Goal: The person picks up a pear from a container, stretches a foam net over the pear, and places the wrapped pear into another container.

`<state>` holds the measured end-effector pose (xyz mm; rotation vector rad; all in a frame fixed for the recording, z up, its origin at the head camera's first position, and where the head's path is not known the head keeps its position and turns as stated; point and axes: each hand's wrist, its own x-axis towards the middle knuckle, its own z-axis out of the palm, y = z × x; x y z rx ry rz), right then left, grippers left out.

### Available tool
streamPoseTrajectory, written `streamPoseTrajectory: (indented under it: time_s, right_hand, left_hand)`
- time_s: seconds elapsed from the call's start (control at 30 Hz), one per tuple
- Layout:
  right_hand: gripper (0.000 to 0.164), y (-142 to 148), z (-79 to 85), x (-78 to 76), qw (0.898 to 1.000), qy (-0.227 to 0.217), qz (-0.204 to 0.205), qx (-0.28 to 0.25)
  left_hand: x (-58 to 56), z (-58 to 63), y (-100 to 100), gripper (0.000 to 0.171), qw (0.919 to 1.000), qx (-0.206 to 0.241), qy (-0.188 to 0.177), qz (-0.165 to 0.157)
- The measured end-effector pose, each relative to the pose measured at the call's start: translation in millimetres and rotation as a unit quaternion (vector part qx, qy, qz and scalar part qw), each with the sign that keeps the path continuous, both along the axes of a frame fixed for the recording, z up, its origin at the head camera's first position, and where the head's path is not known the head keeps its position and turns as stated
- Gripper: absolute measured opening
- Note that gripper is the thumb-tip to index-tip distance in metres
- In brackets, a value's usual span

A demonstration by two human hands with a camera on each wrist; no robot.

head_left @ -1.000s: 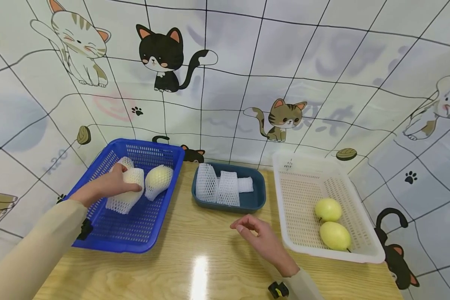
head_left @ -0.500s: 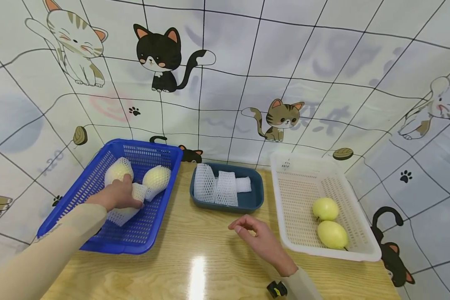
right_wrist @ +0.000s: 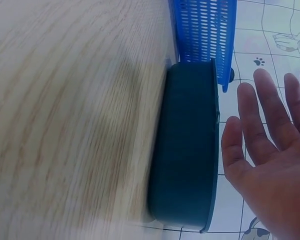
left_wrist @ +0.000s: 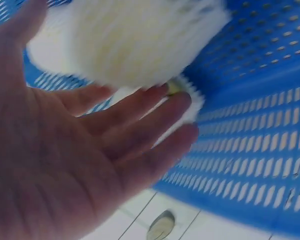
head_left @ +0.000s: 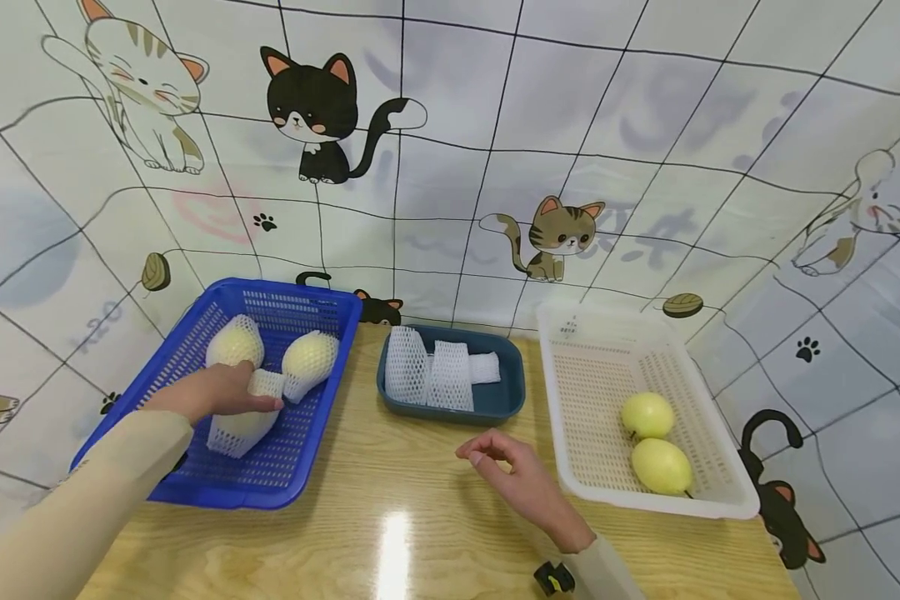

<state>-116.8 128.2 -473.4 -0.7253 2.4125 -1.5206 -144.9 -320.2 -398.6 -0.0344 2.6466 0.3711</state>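
Left hand, grip wide, is held over 1 netted fruit in blue basket; right hand, loosely wide, beside front-left corner of white basket.

Near the left edge of the tan, wood-grained table, the slatted plastic basket is bright blue, its round fruits pale yellow through white diamond-mesh foam nets; the back-edge oblong plastic tray is dark teal.
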Motion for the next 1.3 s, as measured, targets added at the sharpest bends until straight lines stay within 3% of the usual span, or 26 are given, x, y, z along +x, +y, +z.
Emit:
streamPoseTrajectory:
  time_s: [0.1,0.23,0.37,0.5,0.7,0.83,0.93,1.0,1.17,1.3]
  right_hand:
    - [0.011,2,0.8,0.4,1.000,0.005,-0.002,-0.005]
    - [0.010,4,1.8,0.8,1.000,0.016,-0.002,-0.005]
    - [0.010,8,3.0,1.5,1.000,0.026,-0.005,-0.006]
    - [0.010,13,3.0,2.2,0.999,0.043,-0.008,-0.002]
    - [0.008,20,7.4,5.6,0.999,0.042,-0.016,0.006]
    - [0.019,26,15.7,9.8,0.995,0.093,-0.017,0.030]
    - [0.033,31,23.7,13.9,0.988,0.139,-0.016,0.060]
    - [0.042,35,30.9,17.8,0.986,0.147,-0.018,0.080]
    - [0.058,49,55.2,27.6,0.974,0.171,-0.024,0.149]
    - [0.064,65,75.8,30.0,0.961,0.193,-0.037,0.194]
  left_hand:
    - [-0.3,15.2,1,0.093,0.9992,-0.005,0.038,-0.007]
    - [-1.0,36.5,15,0.079,0.9925,0.001,0.121,-0.017]
    - [1.6,53.7,47,0.070,0.9819,0.030,0.184,-0.032]
    - [9.7,59.1,83,0.061,0.9682,0.083,0.232,-0.040]
    - [32.2,47.6,128,0.055,0.9384,0.171,0.299,-0.019]
    - [51.5,31.3,151,0.056,0.9222,0.206,0.327,-0.007]
    - [61.6,19.0,165,0.056,0.9157,0.217,0.338,-0.004]
    - [65.5,12.0,171,0.055,0.9130,0.231,0.336,0.002]
    - [69.7,0.7,173,0.053,0.9072,0.278,0.314,0.038]
    - [71.1,-5.4,172,0.052,0.9062,0.285,0.307,0.055]
